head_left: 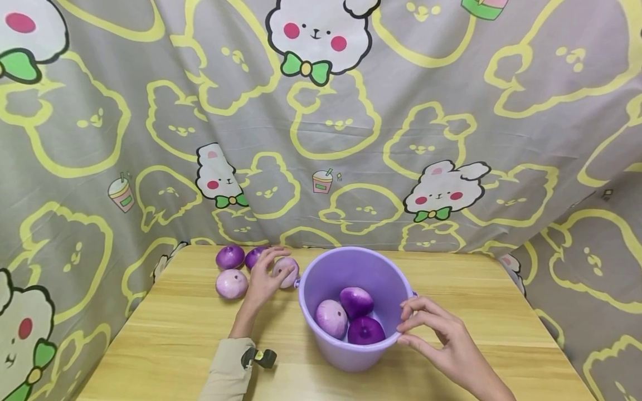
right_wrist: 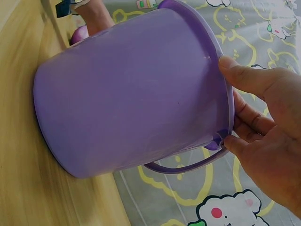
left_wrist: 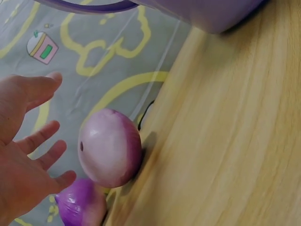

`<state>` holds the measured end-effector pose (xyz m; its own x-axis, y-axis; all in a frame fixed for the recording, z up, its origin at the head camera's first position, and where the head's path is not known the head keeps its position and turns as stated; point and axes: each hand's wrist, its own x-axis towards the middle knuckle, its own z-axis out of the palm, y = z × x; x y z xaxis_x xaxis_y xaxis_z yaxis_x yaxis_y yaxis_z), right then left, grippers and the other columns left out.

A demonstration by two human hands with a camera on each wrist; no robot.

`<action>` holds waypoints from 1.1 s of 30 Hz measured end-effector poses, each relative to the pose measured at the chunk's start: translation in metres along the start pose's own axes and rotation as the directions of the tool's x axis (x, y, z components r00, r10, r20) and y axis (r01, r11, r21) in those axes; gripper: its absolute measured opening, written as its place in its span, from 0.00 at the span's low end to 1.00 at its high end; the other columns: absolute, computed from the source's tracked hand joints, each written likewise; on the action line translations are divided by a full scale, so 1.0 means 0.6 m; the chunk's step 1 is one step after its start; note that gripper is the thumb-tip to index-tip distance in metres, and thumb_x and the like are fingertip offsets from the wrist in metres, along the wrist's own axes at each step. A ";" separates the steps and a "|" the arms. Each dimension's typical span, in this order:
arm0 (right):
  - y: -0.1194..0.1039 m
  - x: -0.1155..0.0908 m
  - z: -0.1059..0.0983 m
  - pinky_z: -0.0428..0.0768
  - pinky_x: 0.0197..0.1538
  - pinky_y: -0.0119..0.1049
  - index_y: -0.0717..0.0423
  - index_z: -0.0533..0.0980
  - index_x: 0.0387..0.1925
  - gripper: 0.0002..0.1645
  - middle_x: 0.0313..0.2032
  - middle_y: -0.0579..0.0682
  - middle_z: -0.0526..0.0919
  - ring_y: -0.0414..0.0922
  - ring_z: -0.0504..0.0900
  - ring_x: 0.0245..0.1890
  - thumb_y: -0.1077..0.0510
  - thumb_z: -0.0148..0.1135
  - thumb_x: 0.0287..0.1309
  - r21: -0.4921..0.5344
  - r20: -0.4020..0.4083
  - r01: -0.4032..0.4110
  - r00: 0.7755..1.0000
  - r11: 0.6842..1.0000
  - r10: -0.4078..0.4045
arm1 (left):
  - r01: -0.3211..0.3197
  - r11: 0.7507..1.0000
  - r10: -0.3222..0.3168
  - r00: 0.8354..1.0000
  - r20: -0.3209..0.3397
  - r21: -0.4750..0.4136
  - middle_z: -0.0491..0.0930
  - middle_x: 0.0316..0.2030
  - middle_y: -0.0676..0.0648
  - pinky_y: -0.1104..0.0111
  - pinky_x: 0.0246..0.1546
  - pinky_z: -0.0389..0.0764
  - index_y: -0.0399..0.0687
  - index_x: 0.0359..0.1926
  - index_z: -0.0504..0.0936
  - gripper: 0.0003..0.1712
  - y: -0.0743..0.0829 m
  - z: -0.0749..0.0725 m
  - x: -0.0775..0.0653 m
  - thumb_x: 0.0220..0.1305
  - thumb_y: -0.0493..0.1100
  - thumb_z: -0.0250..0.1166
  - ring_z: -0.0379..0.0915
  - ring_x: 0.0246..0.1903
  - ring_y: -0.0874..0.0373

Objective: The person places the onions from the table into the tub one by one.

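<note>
A purple bucket [head_left: 346,362] stands upright on the table, three onions inside: a pale one [head_left: 330,318], a two-toned one [head_left: 356,302] and a dark one [head_left: 366,332]. My right hand [head_left: 446,337] pinches the bucket's rim at the right, as the right wrist view also shows. Left of the bucket, my left hand [head_left: 264,281] reaches over the table with fingers spread and nothing in its grasp. A pale purple onion [left_wrist: 110,148] lies just beyond those fingertips in the left wrist view, a gap between them. Another purple onion [left_wrist: 81,205] sits behind it.
Further left on the table [head_left: 175,334] lie a dark purple onion [head_left: 230,257] and a pale onion [head_left: 232,284]. A patterned curtain [head_left: 346,167] hangs along the table's back edge. The bucket's handle [right_wrist: 188,167] hangs down on its far side.
</note>
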<state>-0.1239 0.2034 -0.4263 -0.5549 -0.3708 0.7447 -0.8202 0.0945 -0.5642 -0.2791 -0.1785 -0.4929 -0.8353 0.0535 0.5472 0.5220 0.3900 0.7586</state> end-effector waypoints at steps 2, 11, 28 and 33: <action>0.000 -0.001 0.000 0.73 0.67 0.34 0.58 0.83 0.42 0.28 0.46 0.55 0.79 0.45 0.76 0.59 0.83 0.73 0.39 0.004 0.000 0.001 1.000 1.000 -0.001 | 0.005 1.000 -0.005 1.000 0.004 0.006 0.77 0.60 0.39 0.41 0.63 0.70 0.38 0.54 0.85 0.23 -0.002 0.000 0.000 0.56 0.35 0.77 0.70 0.62 0.41; 0.000 0.000 0.000 0.71 0.69 0.34 0.59 0.83 0.42 0.26 0.46 0.55 0.79 0.45 0.76 0.59 0.81 0.74 0.41 0.012 -0.002 0.017 1.000 1.000 -0.017 | 0.030 0.999 -0.030 0.999 0.032 0.018 0.76 0.61 0.36 0.42 0.68 0.66 0.39 0.54 0.84 0.22 -0.013 0.003 -0.002 0.58 0.35 0.77 0.68 0.65 0.40; 0.001 0.000 0.000 0.70 0.69 0.35 0.59 0.84 0.42 0.28 0.46 0.55 0.79 0.45 0.76 0.60 0.83 0.73 0.39 0.012 0.000 0.010 1.000 1.000 -0.010 | 0.051 0.997 -0.055 0.996 0.069 0.049 0.72 0.65 0.33 0.36 0.70 0.57 0.40 0.53 0.85 0.22 -0.028 0.010 -0.008 0.55 0.34 0.77 0.65 0.67 0.35; 0.001 -0.001 0.000 0.69 0.70 0.35 0.58 0.84 0.42 0.30 0.46 0.55 0.79 0.45 0.76 0.60 0.85 0.73 0.36 0.011 0.000 -0.001 1.000 1.000 0.001 | 0.080 0.995 -0.085 0.992 0.089 0.062 0.71 0.66 0.33 0.35 0.69 0.58 0.41 0.52 0.85 0.23 -0.032 0.013 -0.009 0.54 0.34 0.79 0.64 0.68 0.33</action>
<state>-0.1240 0.2034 -0.4267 -0.5559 -0.3711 0.7438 -0.8180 0.0852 -0.5689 -0.2861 -0.1792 -0.5133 -0.8888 0.1015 0.4468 0.4417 0.4490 0.7767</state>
